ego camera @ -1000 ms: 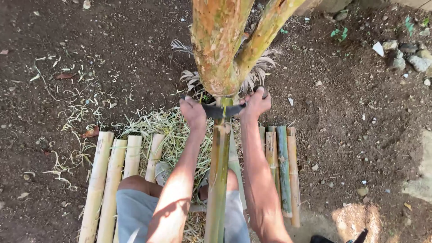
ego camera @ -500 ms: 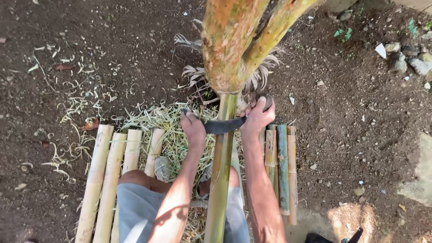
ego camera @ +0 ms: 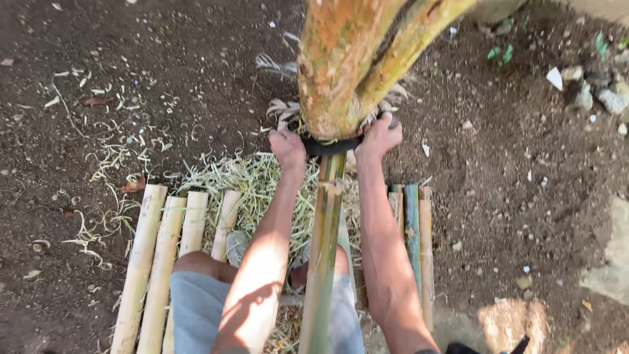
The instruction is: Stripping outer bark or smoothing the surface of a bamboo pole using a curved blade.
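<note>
Over a patch of dark soil strewn with pale shavings (ego camera: 255, 183), the person holds a long green bamboo pole (ego camera: 324, 249) that runs straight away from the body, its near end low between the knees and its far end rising toward the camera, where the skin turns orange-brown and splits into a fork. The pole's long axis lies almost vertical in the head view, leaning slightly to the right at the top. Across it, at right angles, sits a dark curved blade (ego camera: 331, 145), touching the pole just below the orange section. The left hand (ego camera: 288, 147) is closed in a fist around the blade's left end, fingers curled fully shut. The right hand (ego camera: 379, 136) grips the blade's right end the same way, knuckles up. Both forearms stretch forward on either side of the pole. Split pale bamboo pieces (ego camera: 164, 255) lie side by side on the left, and greener bamboo strips (ego camera: 411, 229) lie parallel on the right.
</note>
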